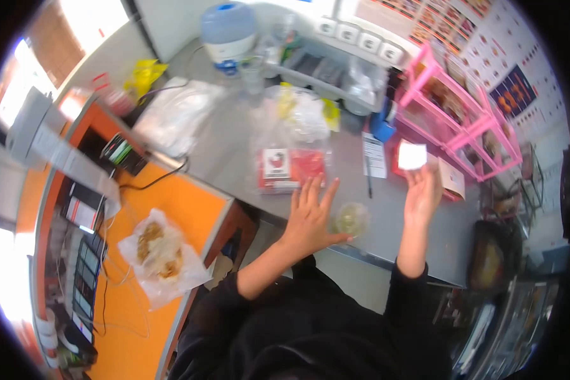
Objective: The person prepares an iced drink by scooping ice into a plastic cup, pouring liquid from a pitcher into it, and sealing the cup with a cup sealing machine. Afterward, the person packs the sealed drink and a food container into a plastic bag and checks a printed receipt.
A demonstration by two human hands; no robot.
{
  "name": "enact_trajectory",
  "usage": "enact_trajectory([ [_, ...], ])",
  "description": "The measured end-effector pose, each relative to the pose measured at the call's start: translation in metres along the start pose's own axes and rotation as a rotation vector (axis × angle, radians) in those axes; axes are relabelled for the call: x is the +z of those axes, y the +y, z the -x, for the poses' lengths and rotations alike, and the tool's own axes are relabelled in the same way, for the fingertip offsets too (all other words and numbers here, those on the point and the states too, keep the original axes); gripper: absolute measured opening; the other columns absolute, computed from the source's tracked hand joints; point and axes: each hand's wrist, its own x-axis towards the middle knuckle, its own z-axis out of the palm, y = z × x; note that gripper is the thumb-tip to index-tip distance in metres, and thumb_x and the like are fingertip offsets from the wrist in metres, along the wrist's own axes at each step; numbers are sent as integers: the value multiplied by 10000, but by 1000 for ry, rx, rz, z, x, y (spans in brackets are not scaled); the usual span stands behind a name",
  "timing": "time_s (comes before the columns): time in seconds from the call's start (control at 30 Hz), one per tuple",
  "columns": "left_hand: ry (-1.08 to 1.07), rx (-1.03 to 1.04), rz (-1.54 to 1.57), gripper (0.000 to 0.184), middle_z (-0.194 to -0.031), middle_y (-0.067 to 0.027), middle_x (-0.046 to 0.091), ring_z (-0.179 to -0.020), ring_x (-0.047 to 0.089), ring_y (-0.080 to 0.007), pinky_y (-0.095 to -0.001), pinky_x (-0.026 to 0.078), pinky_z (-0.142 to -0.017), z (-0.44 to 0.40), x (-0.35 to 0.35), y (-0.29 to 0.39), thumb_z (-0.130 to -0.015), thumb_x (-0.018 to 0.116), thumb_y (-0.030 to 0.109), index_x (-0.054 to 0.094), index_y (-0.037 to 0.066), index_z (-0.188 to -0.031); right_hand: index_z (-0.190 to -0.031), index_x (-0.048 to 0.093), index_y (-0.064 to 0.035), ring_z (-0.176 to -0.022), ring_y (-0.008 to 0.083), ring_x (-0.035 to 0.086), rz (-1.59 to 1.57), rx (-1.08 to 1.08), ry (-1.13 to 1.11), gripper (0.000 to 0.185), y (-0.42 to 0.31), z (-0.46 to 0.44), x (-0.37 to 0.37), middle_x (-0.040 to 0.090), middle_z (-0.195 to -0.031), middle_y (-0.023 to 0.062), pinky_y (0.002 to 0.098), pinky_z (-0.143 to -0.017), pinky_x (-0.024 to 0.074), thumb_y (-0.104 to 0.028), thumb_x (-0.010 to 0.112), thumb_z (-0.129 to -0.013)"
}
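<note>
My left hand (310,215) is spread open, its fingertips by the lower edge of a clear plastic bag (291,168) with red contents and a white label. Just right of its thumb stands a small clear cup (350,220) with something greenish inside. At the right, my right hand (422,193) is raised with its fingers closed on a small white paper (412,156). Behind that paper is a red box (453,179). A white slip (374,156) and a black pen (368,178) lie between my hands on the metal table (225,161).
A grey bin (332,73) and a water dispenser (229,38) stand at the back. Pink-framed cases (462,120) are at the right. On the orange counter (139,323) at the left, food lies on white paper (164,253). A plastic bag pile (177,117) is behind it.
</note>
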Motion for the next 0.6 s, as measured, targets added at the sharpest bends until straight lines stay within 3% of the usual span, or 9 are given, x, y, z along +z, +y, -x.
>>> enact_trajectory([
  [0.17, -343, -38, -178, 991, -1334, -196, 364, -1215, 380, -361, -481, 395, -913, -41, 91, 40, -559, 790, 471, 338, 107, -1361, -887, 541, -80, -799, 127, 610, 125, 292, 121, 29, 41, 23, -161, 603, -860, 26, 305, -754, 521, -101, 520, -892],
  [0.27, -529, -102, -195, 861, -1293, -181, 416, -1163, 436, -356, -436, 438, -869, -33, 116, 41, -609, 766, 382, 384, 120, -1335, -889, 546, -71, -777, 126, 605, 66, 550, 139, 48, 70, 49, -192, 606, -855, 33, 298, -739, 522, -82, 500, -897],
  [0.37, -332, -234, -24, 683, -1221, -158, 484, -1092, 499, -313, -372, 452, -854, -28, 117, 22, -678, 708, 282, 451, 112, -1288, -891, 542, -61, -806, 161, 613, 70, 566, 61, 45, 78, 41, -184, 608, -883, 50, 307, -754, 517, -84, 504, -900],
  [0.47, -275, -519, 440, 572, -1160, -113, 521, -1036, 522, -249, -333, 434, -874, -33, 107, -11, -714, 670, 208, 496, 82, -1245, -862, 544, -45, -884, 210, 630, 335, 196, -176, 66, 67, 25, -141, 631, -958, 98, 330, -800, 510, -109, 546, -879],
  [0.57, -107, -801, 1093, 540, -1135, -87, 539, -1025, 512, -195, -318, 411, -885, -45, 96, -10, -709, 675, 130, 510, 64, -1220, -897, 581, -24, -996, 269, 611, 741, -506, -736, 152, 69, 18, -114, 626, -1055, 133, 389, -865, 483, -123, 644, -800],
  [0.6, -88, -776, 1055, 544, -1134, -78, 536, -1030, 506, -189, -313, 407, -889, -46, 92, -10, -709, 673, 127, 508, 61, -1223, -914, 593, -23, -1021, 281, 599, 726, -498, -785, 172, 64, 16, -106, 623, -1064, 136, 404, -884, 469, -133, 648, -794],
])
